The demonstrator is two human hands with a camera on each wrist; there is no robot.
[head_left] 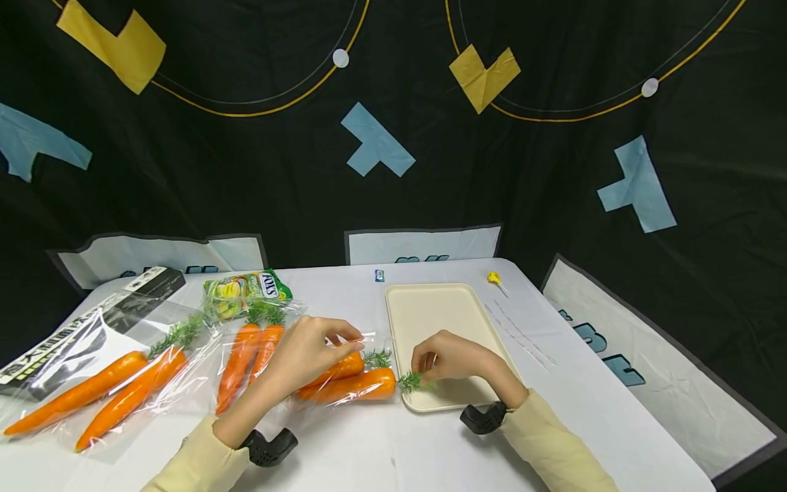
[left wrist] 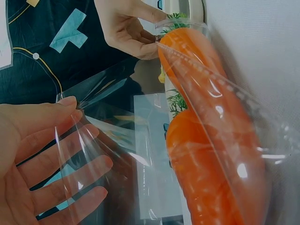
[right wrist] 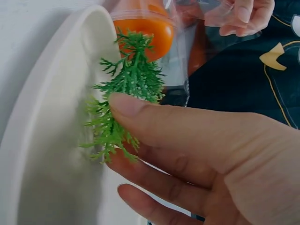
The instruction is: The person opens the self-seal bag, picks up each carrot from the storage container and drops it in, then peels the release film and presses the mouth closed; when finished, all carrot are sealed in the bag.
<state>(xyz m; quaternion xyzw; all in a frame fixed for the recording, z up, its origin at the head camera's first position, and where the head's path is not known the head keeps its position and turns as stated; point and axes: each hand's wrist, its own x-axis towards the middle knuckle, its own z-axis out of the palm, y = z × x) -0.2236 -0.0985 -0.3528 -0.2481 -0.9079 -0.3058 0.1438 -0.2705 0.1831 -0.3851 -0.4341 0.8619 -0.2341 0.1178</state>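
A clear plastic bag [head_left: 344, 372] with two orange carrots [head_left: 353, 386] lies on the white table, its mouth facing the cream tray [head_left: 436, 311]. My left hand [head_left: 307, 352] pinches the bag's upper film at the mouth and holds it up; the left wrist view shows that film [left wrist: 117, 136] stretched across the fingers [left wrist: 70, 164] above a carrot [left wrist: 220, 178]. My right hand [head_left: 451, 355] pinches the front carrot's green top [head_left: 410, 380] over the tray's near left rim. In the right wrist view the thumb [right wrist: 154, 115] lies on the greens [right wrist: 126, 89], with the carrot's end [right wrist: 145, 33] still at the bag's mouth.
Two more bagged carrot pairs lie to the left [head_left: 123, 386] [head_left: 252, 348]. Behind them are a green candy bag [head_left: 246, 290] and a black box [head_left: 92, 321]. A yellow lollipop [head_left: 494, 279] and a small blue item [head_left: 379, 275] lie near the table's far edge. Black cloth hangs behind.
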